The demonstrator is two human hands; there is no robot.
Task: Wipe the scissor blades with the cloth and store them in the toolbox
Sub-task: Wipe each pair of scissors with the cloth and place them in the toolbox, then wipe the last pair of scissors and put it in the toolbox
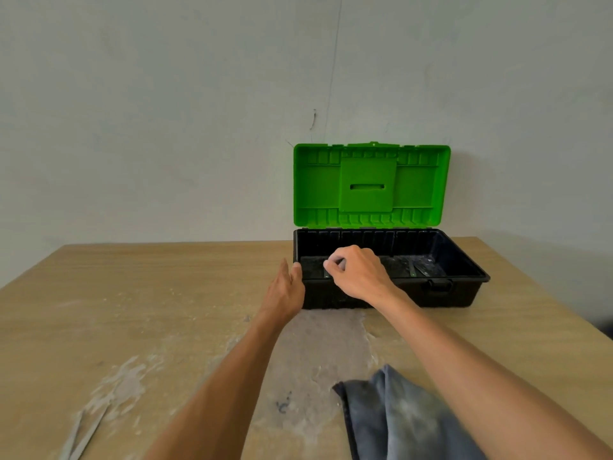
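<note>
The toolbox [464,260] stands open at the back of the table, its green lid [371,185] upright against the wall and its black tub below. My right hand [358,273] hovers over the tub's left half with fingers curled and thumb meeting forefinger; what it holds, if anything, is hidden. Shiny metal pieces [426,268], possibly the scissor blades, lie on the tub floor to the right. My left hand [285,290] rests against the tub's front-left corner, fingers straight, thumb on the rim. The grey-blue cloth [398,416] lies crumpled near the table's front edge under my right forearm.
The wooden table [132,310] carries white dusty smears across its middle and front left. A thin pale strip [83,433] lies at the front-left corner. A plain wall stands right behind the toolbox.
</note>
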